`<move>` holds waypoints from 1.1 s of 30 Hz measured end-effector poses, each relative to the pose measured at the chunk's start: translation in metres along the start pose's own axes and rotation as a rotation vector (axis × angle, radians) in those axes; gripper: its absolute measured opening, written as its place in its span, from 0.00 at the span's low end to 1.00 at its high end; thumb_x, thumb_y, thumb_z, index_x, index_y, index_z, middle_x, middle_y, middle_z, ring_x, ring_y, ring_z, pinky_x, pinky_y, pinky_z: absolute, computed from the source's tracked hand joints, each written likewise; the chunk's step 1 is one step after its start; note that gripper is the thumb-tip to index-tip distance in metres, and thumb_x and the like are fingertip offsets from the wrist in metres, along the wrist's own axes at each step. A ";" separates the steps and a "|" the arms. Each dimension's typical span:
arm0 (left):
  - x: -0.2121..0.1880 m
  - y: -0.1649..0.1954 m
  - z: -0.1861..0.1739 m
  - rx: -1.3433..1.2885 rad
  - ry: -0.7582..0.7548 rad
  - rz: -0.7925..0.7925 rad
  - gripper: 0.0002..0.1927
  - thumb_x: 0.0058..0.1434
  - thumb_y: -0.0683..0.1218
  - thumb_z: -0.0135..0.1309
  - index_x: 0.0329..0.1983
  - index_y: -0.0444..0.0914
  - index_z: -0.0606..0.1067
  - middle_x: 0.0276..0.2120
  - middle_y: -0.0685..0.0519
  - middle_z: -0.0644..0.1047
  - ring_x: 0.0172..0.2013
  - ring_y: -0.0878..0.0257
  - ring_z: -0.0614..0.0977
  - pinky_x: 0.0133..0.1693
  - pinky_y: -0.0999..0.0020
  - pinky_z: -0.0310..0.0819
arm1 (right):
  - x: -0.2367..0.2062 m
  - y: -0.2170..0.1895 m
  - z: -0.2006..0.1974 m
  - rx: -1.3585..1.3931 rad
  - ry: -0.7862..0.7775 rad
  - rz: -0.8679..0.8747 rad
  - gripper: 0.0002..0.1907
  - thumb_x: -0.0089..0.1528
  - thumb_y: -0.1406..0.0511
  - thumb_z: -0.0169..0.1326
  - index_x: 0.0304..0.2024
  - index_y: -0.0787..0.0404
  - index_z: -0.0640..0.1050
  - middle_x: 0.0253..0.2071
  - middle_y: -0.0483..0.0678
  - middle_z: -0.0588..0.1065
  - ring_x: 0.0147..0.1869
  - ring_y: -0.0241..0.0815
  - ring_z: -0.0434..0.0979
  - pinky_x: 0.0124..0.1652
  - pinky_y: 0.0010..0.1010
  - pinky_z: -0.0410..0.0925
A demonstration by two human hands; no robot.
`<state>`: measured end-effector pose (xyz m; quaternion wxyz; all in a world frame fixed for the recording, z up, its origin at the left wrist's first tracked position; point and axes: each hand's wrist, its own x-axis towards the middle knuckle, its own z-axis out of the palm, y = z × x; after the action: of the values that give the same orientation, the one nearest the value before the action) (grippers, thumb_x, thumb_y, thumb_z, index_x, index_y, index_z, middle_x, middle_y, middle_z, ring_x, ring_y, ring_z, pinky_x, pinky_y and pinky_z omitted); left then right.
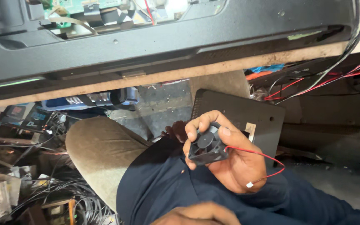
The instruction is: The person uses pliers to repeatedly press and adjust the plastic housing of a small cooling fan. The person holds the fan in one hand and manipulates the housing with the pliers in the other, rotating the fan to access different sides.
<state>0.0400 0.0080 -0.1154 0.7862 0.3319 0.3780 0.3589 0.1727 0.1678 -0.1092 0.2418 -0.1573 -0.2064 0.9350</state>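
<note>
Head view: right hand (234, 160) holds a small black square fan (207, 146) over the lap, just in front of the dark blue shirt (163, 183). Grip is a pinch across the frame: thumb (226, 133) on the upper right edge, fingers (192, 127) curled over the top and left side, fingers pressed onto the housing, not spread. Hub and blades face up toward the camera, so the fan's flat face lies roughly square to the line of sight and its spin axis points at the lens (slightly tilted left).

Red wire (267, 158) leaves the fan's right side, loops out past the palm and comes back to a small white connector (249, 184) lying against the heel of the hand.

Left hand (198, 214) sits at the bottom edge, below the fan and apart from it; only the knuckles show, cannot tell whether it is closed or open. Nothing visible in it. Right hand is the one on the part; left is near but not touching.

Behind: black perforated cover plate (251, 114) beyond the hand, tan trouser knee (98, 154) to the left, black device housing (167, 46) on the wooden bench edge (230, 66) above.
</note>
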 end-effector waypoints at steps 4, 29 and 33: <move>-0.001 0.016 0.006 0.337 0.182 0.069 0.15 0.69 0.55 0.54 0.48 0.41 0.76 0.32 0.51 0.83 0.34 0.60 0.88 0.40 0.70 0.79 | -0.002 -0.009 0.005 0.064 -0.032 -0.003 0.19 0.66 0.59 0.56 0.50 0.66 0.69 0.52 0.60 0.66 0.48 0.54 0.71 0.43 0.43 0.67; 0.034 0.032 0.037 1.136 0.563 -0.063 0.21 0.58 0.59 0.63 0.48 0.43 0.77 0.24 0.52 0.76 0.22 0.59 0.82 0.20 0.58 0.74 | -0.010 -0.015 0.015 0.108 0.003 -0.065 0.20 0.59 0.61 0.60 0.48 0.62 0.70 0.49 0.59 0.67 0.48 0.53 0.69 0.49 0.41 0.65; 0.038 0.033 0.038 1.101 0.557 -0.085 0.24 0.60 0.61 0.62 0.51 0.43 0.77 0.25 0.51 0.78 0.23 0.58 0.82 0.25 0.57 0.76 | -0.010 -0.015 0.014 0.106 -0.013 -0.096 0.18 0.60 0.61 0.59 0.48 0.63 0.71 0.46 0.58 0.66 0.46 0.50 0.68 0.47 0.39 0.64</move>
<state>0.0785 0.0465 -0.0841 0.3851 0.5673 0.7117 0.1529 0.1814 0.1701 -0.0887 0.2930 -0.1283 -0.1651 0.9330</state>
